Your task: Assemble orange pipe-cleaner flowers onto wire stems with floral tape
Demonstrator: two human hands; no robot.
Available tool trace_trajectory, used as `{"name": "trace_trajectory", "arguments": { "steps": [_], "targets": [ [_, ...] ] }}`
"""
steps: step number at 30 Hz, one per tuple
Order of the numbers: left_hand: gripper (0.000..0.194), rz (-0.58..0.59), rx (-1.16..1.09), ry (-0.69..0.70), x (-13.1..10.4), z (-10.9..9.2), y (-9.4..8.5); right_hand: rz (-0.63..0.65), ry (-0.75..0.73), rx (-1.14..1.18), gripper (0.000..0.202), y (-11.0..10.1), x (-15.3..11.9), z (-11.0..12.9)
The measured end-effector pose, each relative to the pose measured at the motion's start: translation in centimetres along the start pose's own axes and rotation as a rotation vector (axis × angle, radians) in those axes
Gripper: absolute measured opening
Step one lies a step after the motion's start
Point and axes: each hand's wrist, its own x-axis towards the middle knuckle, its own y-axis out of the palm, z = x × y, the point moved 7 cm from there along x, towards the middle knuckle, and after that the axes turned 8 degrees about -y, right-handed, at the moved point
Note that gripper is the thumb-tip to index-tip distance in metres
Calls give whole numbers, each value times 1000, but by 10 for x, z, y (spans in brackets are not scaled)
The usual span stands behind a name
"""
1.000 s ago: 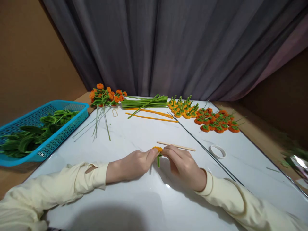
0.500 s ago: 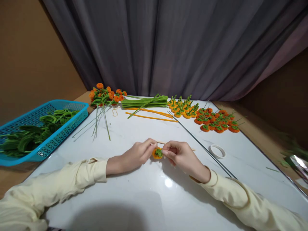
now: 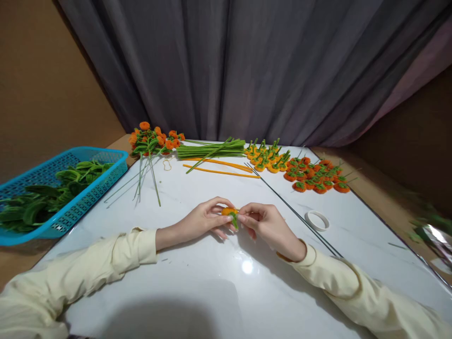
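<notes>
Over the middle of the white table (image 3: pixel 190 292), my left hand (image 3: pixel 205 219) grips a small fuzzy orange-yellow pipe-cleaner flower (image 3: pixel 229 212). The flower is tilted, with its green part (image 3: pixel 234 220) pointing down toward me. My right hand (image 3: pixel 263 221) pinches at the right side of that green part, fingers closed; its fingertips partly hide what they grip. Ahead of both hands lie orange pipe cleaners (image 3: pixel 222 173) and a bundle of green pipe cleaners (image 3: pixel 212 149).
A blue basket (image 3: pixel 122 162) with green leaves stands at left, beside finished orange flowers (image 3: pixel 144 126) on stems. Yellow pieces (image 3: pixel 273 167) and orange pieces (image 3: pixel 319 188) lie at back right. Dark wires (image 3: pixel 293 209) run past a white tape roll (image 3: pixel 318 228).
The flower has turned from facing up to tilted, its green part now pointing toward me. My left fingers have moved around it. The wooden stick behind my right hand is now mostly hidden.
</notes>
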Motion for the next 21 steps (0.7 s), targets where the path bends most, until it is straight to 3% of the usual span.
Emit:
{"name": "trace_trajectory", "arguments": {
  "steps": [4,16,18,21],
  "targets": [
    [32,10,31,12,-2,0,2,36,29,5,22,0,1,-2],
    [18,-122,237,147,-10,-2,-1,168,85,175,29,9,4,-14],
    [23,-107,168,152,-9,-4,-2,175,54,219,32,9,6,-16],
    [49,-24,-38,74,-2,-4,-5,128,-37,212,36,4,10,-17]
  ]
}}
